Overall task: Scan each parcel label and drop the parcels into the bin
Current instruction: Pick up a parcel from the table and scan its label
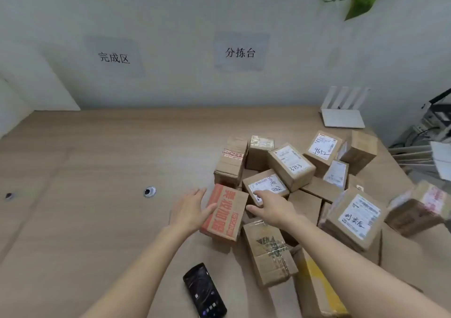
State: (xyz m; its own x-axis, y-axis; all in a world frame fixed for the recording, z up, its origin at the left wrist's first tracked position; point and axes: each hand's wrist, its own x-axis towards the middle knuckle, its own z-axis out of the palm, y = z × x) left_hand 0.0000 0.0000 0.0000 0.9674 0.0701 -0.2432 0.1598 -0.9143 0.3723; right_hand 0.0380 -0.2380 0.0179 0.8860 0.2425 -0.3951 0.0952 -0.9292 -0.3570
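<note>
The brown cardboard parcel with the broad red printed band [225,212] lies just below the middle of the frame, at the left edge of the heap of parcels, with its long axis running from lower left to upper right, tilted a little toward the wall. It sits directly between the two hands. The left hand [189,210] is at its left long side, fingers spread and nearly straight, the thumb touching or just short of the red face; it does not grip. The right hand [268,208] is at the parcel's right side, fingers loosely extended over the neighbouring white-labelled brown box [264,187], thumb pointing toward the red parcel; whether it touches either box I cannot tell. The left hand looks the nearer, so a two-sided clasp across the short width seems the likely pick-up. No shipping label shows on the upturned face. A black phone-like scanner [203,292] lies on the pale wooden table [97,171] at lower centre, well apart from both hands. No bin is in view.
</note>
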